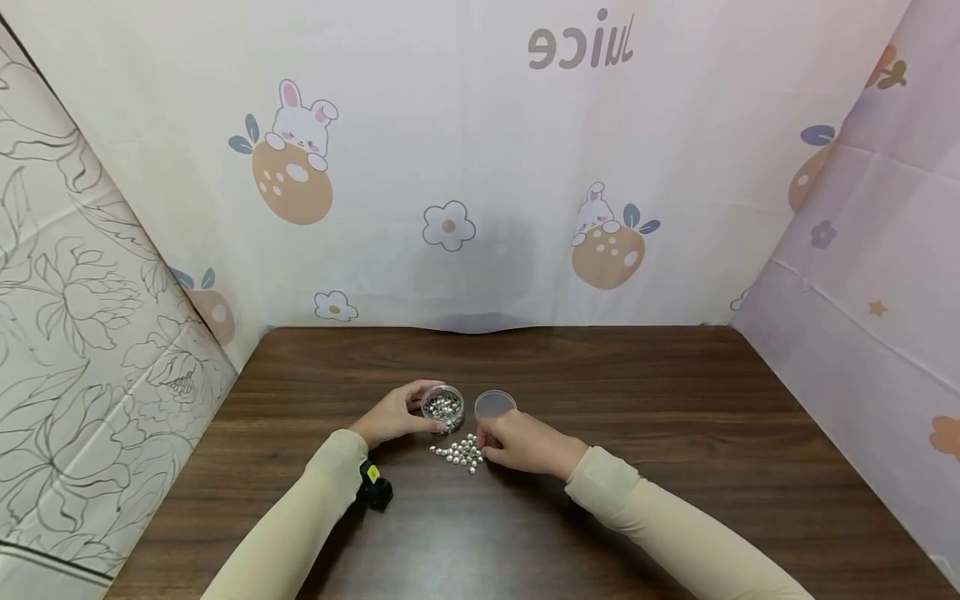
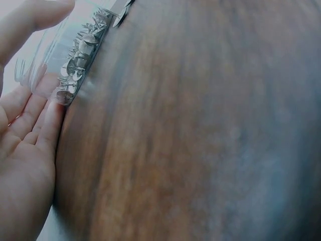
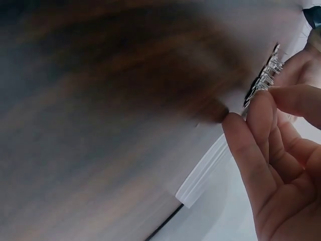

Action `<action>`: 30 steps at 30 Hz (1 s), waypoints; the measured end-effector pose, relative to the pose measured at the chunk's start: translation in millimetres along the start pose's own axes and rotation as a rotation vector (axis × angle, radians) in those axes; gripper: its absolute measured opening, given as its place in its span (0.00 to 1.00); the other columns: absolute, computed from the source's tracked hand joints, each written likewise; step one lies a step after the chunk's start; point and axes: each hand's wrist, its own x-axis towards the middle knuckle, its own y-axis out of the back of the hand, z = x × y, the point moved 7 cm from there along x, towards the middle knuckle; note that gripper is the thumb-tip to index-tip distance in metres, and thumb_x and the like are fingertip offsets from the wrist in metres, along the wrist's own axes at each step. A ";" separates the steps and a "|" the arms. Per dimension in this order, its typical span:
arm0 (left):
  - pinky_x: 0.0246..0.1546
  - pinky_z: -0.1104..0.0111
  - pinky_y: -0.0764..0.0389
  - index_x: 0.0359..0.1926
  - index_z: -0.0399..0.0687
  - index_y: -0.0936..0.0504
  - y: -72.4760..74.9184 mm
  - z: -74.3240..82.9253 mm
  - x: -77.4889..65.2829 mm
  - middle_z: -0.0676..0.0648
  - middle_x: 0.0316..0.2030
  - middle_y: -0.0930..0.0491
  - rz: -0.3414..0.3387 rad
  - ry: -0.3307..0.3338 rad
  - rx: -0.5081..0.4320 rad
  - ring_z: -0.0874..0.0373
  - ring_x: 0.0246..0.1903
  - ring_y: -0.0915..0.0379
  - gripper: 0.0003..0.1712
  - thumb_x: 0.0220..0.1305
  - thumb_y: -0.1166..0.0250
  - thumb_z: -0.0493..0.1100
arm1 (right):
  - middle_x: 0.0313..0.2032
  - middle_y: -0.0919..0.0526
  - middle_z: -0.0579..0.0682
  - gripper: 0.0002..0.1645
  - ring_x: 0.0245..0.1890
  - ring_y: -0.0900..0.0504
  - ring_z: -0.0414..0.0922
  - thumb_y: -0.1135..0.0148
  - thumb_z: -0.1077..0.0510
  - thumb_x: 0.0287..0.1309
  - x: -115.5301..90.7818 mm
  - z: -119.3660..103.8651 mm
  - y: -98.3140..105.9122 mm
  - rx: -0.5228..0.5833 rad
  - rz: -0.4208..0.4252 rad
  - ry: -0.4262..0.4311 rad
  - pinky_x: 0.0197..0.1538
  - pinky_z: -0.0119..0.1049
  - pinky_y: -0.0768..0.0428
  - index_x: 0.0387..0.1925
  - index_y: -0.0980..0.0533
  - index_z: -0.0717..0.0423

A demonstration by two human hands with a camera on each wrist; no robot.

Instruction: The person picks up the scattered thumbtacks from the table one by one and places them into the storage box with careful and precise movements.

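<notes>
My left hand (image 1: 397, 414) holds a clear round container (image 1: 453, 392) by its side, thumb on the near side and fingers behind. Silver thumbtacks (image 2: 83, 47) cover the container's bottom, and it stands on the table. Just in front lies a loose pile of thumbtacks (image 1: 461, 452), points upward in the right wrist view. My right hand (image 1: 525, 442) is at the right edge of this pile, thumb and forefinger pinched together on a thumbtack that the fingertips mostly hide. Behind that hand lies a clear round lid (image 1: 495, 402), partly covered by it.
All of this sits on a dark brown wooden table (image 1: 637, 375). Printed curtains (image 1: 480, 125) hang along its back and sides. A black wrist camera (image 1: 375, 492) with a yellow mark is at the left wrist, close above the wood.
</notes>
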 end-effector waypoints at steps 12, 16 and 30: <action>0.55 0.51 0.29 0.63 0.57 0.32 1.5 -22.0 7.6 0.50 0.55 0.25 0.042 0.012 0.013 0.58 0.52 0.30 0.43 0.45 0.25 0.50 | 0.19 0.28 0.36 0.07 0.19 0.31 0.30 0.36 0.62 0.49 -1.1 -1.1 -0.5 -0.026 -0.020 -0.004 0.24 0.25 0.30 0.28 0.25 0.48; 0.54 0.52 0.28 0.63 0.60 0.32 2.2 -24.3 8.4 0.51 0.54 0.25 0.045 0.010 0.009 0.59 0.52 0.30 0.43 0.44 0.24 0.52 | 0.19 0.29 0.36 0.07 0.19 0.32 0.30 0.37 0.63 0.49 -0.5 -0.1 -1.1 -0.029 -0.021 0.001 0.24 0.25 0.30 0.27 0.25 0.48; 0.54 0.52 0.29 0.60 0.63 0.30 1.2 -22.7 8.5 0.51 0.53 0.24 0.030 -0.016 -0.014 0.59 0.51 0.29 0.39 0.44 0.24 0.51 | 0.19 0.28 0.39 0.06 0.19 0.32 0.32 0.37 0.64 0.49 -0.1 -2.9 3.0 -0.026 -0.034 -0.007 0.22 0.27 0.30 0.31 0.25 0.51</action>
